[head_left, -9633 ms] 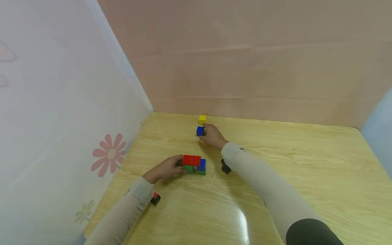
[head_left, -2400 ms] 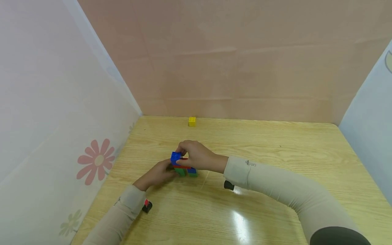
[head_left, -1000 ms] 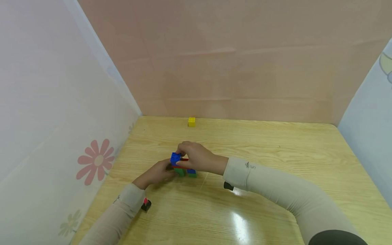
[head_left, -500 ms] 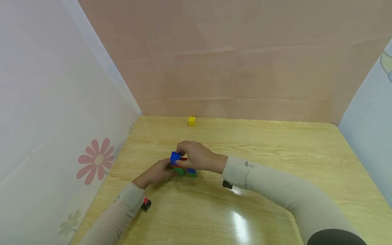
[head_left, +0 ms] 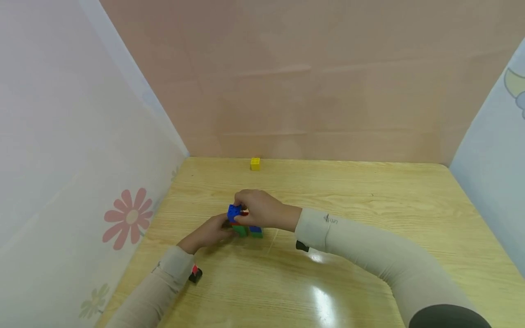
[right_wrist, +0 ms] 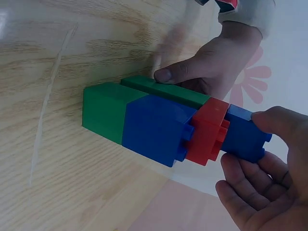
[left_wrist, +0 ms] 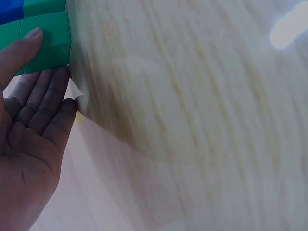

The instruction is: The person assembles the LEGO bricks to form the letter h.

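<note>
Toy building bricks form a small structure on the table. In the right wrist view, a green brick (right_wrist: pixel 103 109) bears a blue brick (right_wrist: pixel 156 129), beside a taller green column (right_wrist: pixel 166 91). Across the column's top lies a red brick (right_wrist: pixel 204 130), carrying a smaller blue brick (right_wrist: pixel 243 137) at its left end. My right hand (head_left: pixel 262 208) pinches this upper blue brick between thumb and fingers. Low on the left side, my left hand (head_left: pixel 210 232) grips the green column, thumb on its front face and fingers behind, as the left wrist view also shows on the green brick (left_wrist: pixel 53 45).
A yellow brick (head_left: pixel 255 164) stands alone near the table's back edge. Behind it rises a pinkish-brown wall (head_left: pixel 295 91), and a pale wall with a flower print (head_left: pixel 131 217) borders the left. Bare wooden table (head_left: pixel 369 196) extends to the right.
Since the earliest frame, my right hand has brought the blue brick from beside the yellow one onto the red brick's left end. Over the last second, both hands have stayed almost still.
</note>
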A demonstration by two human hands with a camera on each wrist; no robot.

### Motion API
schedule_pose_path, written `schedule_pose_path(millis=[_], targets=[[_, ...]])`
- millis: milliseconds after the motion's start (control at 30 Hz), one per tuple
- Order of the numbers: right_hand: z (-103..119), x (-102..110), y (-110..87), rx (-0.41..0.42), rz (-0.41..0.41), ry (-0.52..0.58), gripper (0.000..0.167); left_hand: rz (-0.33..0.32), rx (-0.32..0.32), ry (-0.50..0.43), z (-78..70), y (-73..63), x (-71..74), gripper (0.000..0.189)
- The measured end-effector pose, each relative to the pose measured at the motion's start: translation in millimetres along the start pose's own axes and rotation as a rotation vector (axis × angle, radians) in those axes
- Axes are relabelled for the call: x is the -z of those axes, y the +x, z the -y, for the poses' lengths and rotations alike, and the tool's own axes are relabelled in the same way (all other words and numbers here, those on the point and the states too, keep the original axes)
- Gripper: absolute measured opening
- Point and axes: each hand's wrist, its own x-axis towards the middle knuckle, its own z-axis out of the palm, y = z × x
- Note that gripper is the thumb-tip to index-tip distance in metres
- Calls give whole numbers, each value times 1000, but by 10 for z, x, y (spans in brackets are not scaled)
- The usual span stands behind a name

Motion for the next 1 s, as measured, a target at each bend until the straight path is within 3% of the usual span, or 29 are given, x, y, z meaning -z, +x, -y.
schedule_pose_path(millis=[200, 500, 667, 1000], targets=[[6, -2, -5, -8, 5, -12, 23, -3, -5, -7, -19, -14, -12, 51], [-26, -36, -23, -66, -28, 130, 25, -3, -4, -2, 3, 4, 18, 51], [-46, -82, -21, -51, -25, 127, 25, 16, -15, 10, 34, 0, 12, 53], [-66, -93, -10, -52, -32, 114, 25, -13, -18, 37, 14, 20, 15, 49]])
